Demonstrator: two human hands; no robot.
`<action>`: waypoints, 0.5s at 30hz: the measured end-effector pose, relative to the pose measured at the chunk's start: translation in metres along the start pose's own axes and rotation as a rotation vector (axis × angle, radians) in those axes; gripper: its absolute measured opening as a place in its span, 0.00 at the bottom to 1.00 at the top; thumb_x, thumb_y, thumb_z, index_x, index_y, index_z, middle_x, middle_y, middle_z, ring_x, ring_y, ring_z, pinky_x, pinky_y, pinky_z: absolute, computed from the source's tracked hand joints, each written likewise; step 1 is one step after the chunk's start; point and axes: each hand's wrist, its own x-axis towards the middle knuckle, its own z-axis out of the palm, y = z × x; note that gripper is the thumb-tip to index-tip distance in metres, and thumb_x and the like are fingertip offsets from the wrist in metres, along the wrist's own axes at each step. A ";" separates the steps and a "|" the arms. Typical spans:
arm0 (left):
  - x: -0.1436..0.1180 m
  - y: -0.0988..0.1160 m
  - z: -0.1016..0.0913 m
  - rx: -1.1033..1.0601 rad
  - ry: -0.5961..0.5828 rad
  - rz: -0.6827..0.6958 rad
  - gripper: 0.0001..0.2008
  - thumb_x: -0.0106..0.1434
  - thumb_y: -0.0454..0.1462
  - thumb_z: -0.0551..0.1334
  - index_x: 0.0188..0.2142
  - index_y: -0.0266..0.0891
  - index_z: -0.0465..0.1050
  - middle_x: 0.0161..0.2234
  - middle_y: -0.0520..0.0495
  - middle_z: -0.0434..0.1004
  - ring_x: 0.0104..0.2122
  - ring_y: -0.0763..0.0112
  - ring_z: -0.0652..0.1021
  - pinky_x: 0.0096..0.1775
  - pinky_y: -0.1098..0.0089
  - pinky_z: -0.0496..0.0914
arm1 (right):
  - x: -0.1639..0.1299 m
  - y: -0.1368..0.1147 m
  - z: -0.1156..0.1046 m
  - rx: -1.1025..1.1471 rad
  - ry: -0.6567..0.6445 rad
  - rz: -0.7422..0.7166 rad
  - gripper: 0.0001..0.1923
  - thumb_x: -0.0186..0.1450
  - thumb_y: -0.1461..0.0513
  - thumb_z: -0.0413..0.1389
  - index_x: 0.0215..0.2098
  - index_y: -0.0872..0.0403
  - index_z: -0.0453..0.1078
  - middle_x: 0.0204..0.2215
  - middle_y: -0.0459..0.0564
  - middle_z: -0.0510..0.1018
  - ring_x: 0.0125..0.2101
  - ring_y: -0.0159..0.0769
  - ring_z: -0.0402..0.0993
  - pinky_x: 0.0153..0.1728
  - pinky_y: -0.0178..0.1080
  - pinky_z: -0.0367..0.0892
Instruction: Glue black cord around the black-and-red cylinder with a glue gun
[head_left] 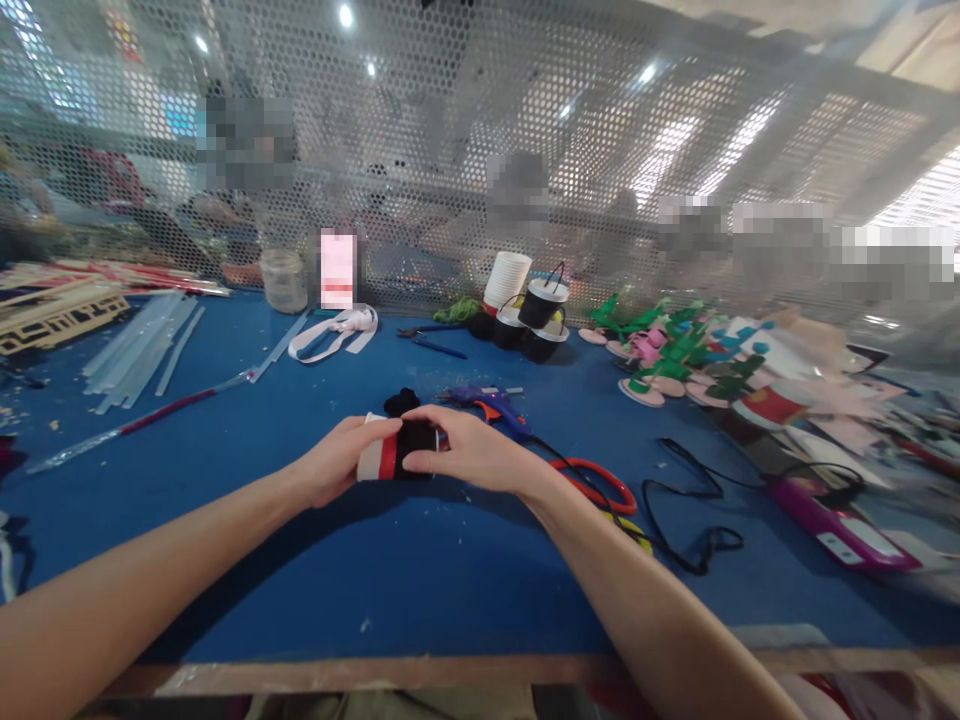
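Observation:
Between my two hands is a small paper cup (388, 458), lying on its side, with a white end, a red band and a black wrapped part. My left hand (339, 460) grips its white end, thumb along the top. Around the black part, the fingers and thumb of my right hand (459, 452) are closed. A black fuzzy bundle (402, 402) sits just behind the cup. Beyond my right hand lies a blue glue gun (495, 405) with an orange trigger. My fingers hide part of the cup.
Black wrapped cups (541, 303) and a white cup stack (507, 280) stand at the back, near pliers (433, 342). Glue sticks (142, 350) and white ribbon (337, 335) lie left. Green and pink crafts (660, 355), a cable (686, 490) and a purple power strip (840, 525) occupy the right.

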 end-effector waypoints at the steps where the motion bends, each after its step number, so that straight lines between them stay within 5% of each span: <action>1: 0.000 0.000 0.001 -0.034 0.012 -0.038 0.12 0.50 0.42 0.58 0.24 0.32 0.66 0.18 0.52 0.67 0.19 0.78 0.66 0.22 0.77 0.58 | 0.000 0.000 -0.001 -0.031 -0.009 -0.015 0.19 0.54 0.55 0.52 0.42 0.54 0.64 0.37 0.50 0.72 0.35 0.35 0.67 0.35 0.38 0.61; 6: -0.006 0.002 0.003 0.012 -0.117 -0.103 0.15 0.47 0.43 0.60 0.17 0.32 0.64 0.13 0.55 0.63 0.15 0.81 0.62 0.19 0.78 0.55 | 0.020 0.003 -0.015 -0.404 0.200 -0.050 0.12 0.60 0.63 0.45 0.37 0.58 0.67 0.36 0.53 0.73 0.36 0.35 0.66 0.38 0.38 0.59; 10: -0.008 0.001 0.003 0.087 -0.167 -0.146 0.15 0.46 0.43 0.61 0.18 0.32 0.64 0.14 0.55 0.64 0.15 0.80 0.63 0.20 0.77 0.55 | 0.053 0.016 -0.007 -0.615 0.044 -0.095 0.19 0.51 0.74 0.49 0.40 0.58 0.66 0.42 0.55 0.69 0.43 0.39 0.62 0.42 0.38 0.55; 15: -0.008 0.002 0.002 0.064 -0.214 -0.188 0.13 0.46 0.42 0.61 0.18 0.32 0.65 0.15 0.54 0.66 0.16 0.80 0.64 0.21 0.77 0.56 | 0.081 0.031 0.004 -0.603 -0.016 -0.035 0.17 0.47 0.75 0.49 0.33 0.57 0.69 0.34 0.54 0.74 0.37 0.40 0.66 0.37 0.37 0.59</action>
